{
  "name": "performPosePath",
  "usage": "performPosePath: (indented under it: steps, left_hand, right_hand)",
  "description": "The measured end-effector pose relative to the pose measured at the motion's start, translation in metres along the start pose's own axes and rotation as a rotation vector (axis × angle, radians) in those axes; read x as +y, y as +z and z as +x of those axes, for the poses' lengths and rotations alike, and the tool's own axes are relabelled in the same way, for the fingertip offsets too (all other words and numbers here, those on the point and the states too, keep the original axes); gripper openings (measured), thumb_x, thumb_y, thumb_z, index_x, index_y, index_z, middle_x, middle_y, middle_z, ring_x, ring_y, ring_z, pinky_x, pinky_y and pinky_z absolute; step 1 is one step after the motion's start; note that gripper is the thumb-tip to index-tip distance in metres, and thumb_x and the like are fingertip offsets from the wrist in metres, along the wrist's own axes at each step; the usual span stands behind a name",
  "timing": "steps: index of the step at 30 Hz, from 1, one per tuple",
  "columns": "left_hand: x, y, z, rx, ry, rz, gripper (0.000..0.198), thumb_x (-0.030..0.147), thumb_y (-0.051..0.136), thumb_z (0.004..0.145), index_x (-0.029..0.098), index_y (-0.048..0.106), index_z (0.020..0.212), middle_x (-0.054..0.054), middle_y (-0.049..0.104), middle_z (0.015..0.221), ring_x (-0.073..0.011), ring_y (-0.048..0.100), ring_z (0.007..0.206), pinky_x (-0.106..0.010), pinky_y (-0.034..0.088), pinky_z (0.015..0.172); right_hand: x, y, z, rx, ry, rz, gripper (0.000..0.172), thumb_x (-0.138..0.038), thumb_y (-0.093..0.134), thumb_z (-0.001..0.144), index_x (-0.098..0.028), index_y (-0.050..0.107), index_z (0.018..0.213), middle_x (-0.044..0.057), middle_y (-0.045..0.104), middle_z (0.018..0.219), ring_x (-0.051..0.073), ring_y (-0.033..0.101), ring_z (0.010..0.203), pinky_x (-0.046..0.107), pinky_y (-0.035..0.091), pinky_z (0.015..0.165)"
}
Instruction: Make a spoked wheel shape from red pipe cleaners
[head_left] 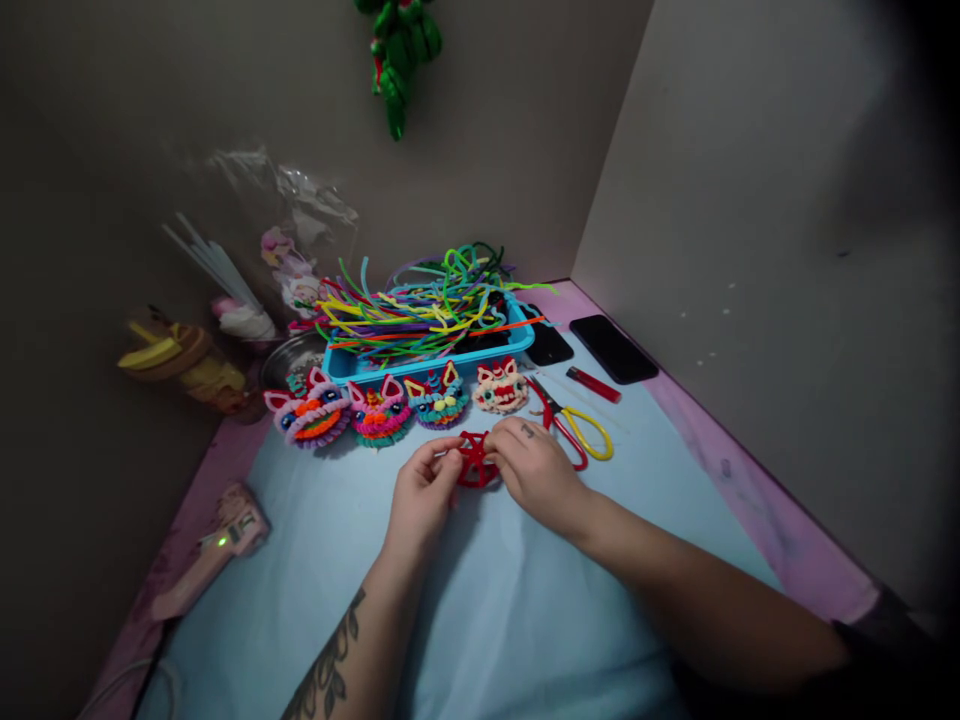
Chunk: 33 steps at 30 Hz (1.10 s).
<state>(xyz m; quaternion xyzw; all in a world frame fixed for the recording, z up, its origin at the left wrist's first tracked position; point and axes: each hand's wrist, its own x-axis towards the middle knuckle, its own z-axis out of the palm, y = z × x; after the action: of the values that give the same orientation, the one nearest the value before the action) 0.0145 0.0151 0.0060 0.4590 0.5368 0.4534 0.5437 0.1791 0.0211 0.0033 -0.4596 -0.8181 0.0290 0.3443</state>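
Between my two hands is a red wheel-shaped frame (475,462) of pipe cleaners, with spokes meeting at its middle. My left hand (429,478) pinches its left edge between thumb and fingers. On the opposite side, my right hand (534,468) grips the rim with bent fingers, partly covering it. Just beyond my right hand lie scissors (577,428) with one red and one yellow handle. A row of fuzzy lion-head figures stands behind the frame: a pink one (311,410), a magenta one (379,412), a blue one (437,398) and a cream one (501,388).
A blue tray (435,366) heaped with colourful pipe cleaners (420,310) stands at the back. Right of it are a black phone (613,348) and a red lighter (594,384). A pink glue gun (214,560) with a green light lies at left, near a metal bowl (289,360).
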Motion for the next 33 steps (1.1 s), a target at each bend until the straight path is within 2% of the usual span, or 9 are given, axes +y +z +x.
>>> performPosePath:
  steps: [5, 7, 10, 12, 14, 16, 18, 25, 33]
  left_hand:
    - [0.006, -0.009, 0.001, 0.199, 0.244, 0.360, 0.025, 0.036, 0.063, 0.075, 0.017, 0.065, 0.091, -0.005, 0.064, 0.085, -0.0147, 0.057, 0.073, -0.024, 0.043, 0.063]
    - [0.008, -0.011, 0.001, 0.140, 0.287, 0.427, 0.025, 0.032, 0.062, 0.076, 0.018, 0.063, 0.096, -0.005, 0.065, 0.089, -0.0176, 0.058, 0.084, -0.027, 0.044, 0.072]
    - [0.007, -0.010, 0.000, -0.044, 0.237, 0.366, 0.032, 0.031, 0.056, 0.080, 0.018, 0.055, 0.109, -0.004, 0.066, 0.081, -0.0171, 0.060, 0.078, -0.030, 0.045, 0.073]
    - [0.005, -0.009, 0.000, -0.078, 0.242, 0.357, 0.035, 0.031, 0.055, 0.081, 0.018, 0.052, 0.113, -0.005, 0.067, 0.085, -0.0173, 0.061, 0.079, -0.031, 0.046, 0.074]
    - [0.003, -0.010, 0.000, 0.015, 0.314, 0.422, 0.034, 0.031, 0.057, 0.080, 0.019, 0.054, 0.111, -0.007, 0.066, 0.095, -0.0186, 0.061, 0.087, -0.033, 0.045, 0.080]
    - [0.004, -0.011, 0.000, 0.118, 0.353, 0.485, 0.031, 0.031, 0.056, 0.080, 0.020, 0.056, 0.109, -0.006, 0.065, 0.093, -0.0186, 0.060, 0.088, -0.033, 0.044, 0.083]
    - [0.007, -0.011, 0.000, 0.122, 0.314, 0.486, 0.032, 0.031, 0.055, 0.081, 0.019, 0.055, 0.111, -0.003, 0.065, 0.082, -0.0174, 0.061, 0.081, -0.032, 0.045, 0.078]
    - [0.013, -0.005, -0.002, -0.089, 0.135, 0.199, 0.044, 0.030, 0.060, 0.076, 0.015, 0.052, 0.116, -0.001, 0.066, 0.071, -0.0148, 0.060, 0.070, -0.028, 0.046, 0.071]
    - [0.007, -0.006, -0.002, -0.124, 0.149, 0.184, 0.041, 0.027, 0.061, 0.076, 0.016, 0.056, 0.115, -0.001, 0.066, 0.072, -0.0143, 0.060, 0.069, -0.027, 0.046, 0.070]
  right_hand:
    - [0.002, -0.005, 0.002, -0.005, -0.089, 0.007, 0.014, -0.010, 0.047, 0.087, -0.017, 0.058, 0.084, 0.007, 0.060, 0.084, 0.020, 0.050, 0.081, 0.032, 0.041, 0.074]
    - [0.003, -0.007, 0.003, -0.027, -0.146, 0.000, 0.014, -0.011, 0.047, 0.087, -0.018, 0.059, 0.085, 0.006, 0.060, 0.085, 0.020, 0.049, 0.082, 0.032, 0.040, 0.076]
    - [0.002, -0.010, 0.004, -0.040, -0.215, -0.022, 0.015, -0.014, 0.046, 0.089, -0.018, 0.060, 0.086, 0.006, 0.060, 0.085, 0.020, 0.048, 0.083, 0.033, 0.039, 0.078]
    - [0.002, -0.011, 0.004, -0.034, -0.240, -0.027, 0.016, -0.014, 0.045, 0.089, -0.017, 0.060, 0.087, 0.007, 0.060, 0.084, 0.020, 0.048, 0.083, 0.033, 0.039, 0.078]
    - [0.001, -0.011, 0.005, -0.017, -0.244, -0.032, 0.018, -0.012, 0.044, 0.089, -0.017, 0.060, 0.087, 0.007, 0.061, 0.084, 0.020, 0.048, 0.083, 0.033, 0.039, 0.078]
    - [0.001, -0.011, 0.005, 0.007, -0.229, -0.046, 0.019, -0.010, 0.043, 0.088, -0.017, 0.061, 0.086, 0.007, 0.061, 0.084, 0.020, 0.048, 0.082, 0.033, 0.039, 0.077]
    - [0.001, -0.011, 0.005, 0.023, -0.205, -0.058, 0.018, -0.011, 0.044, 0.088, -0.017, 0.061, 0.085, 0.007, 0.061, 0.083, 0.020, 0.048, 0.081, 0.033, 0.039, 0.077]
    - [-0.001, -0.008, 0.004, -0.008, -0.208, -0.047, 0.016, -0.014, 0.045, 0.089, -0.018, 0.060, 0.085, 0.006, 0.061, 0.084, 0.020, 0.048, 0.082, 0.033, 0.038, 0.079]
    - [-0.002, -0.008, 0.004, -0.034, -0.182, -0.043, 0.016, -0.016, 0.045, 0.090, -0.017, 0.060, 0.085, 0.007, 0.061, 0.084, 0.020, 0.048, 0.083, 0.033, 0.038, 0.079]
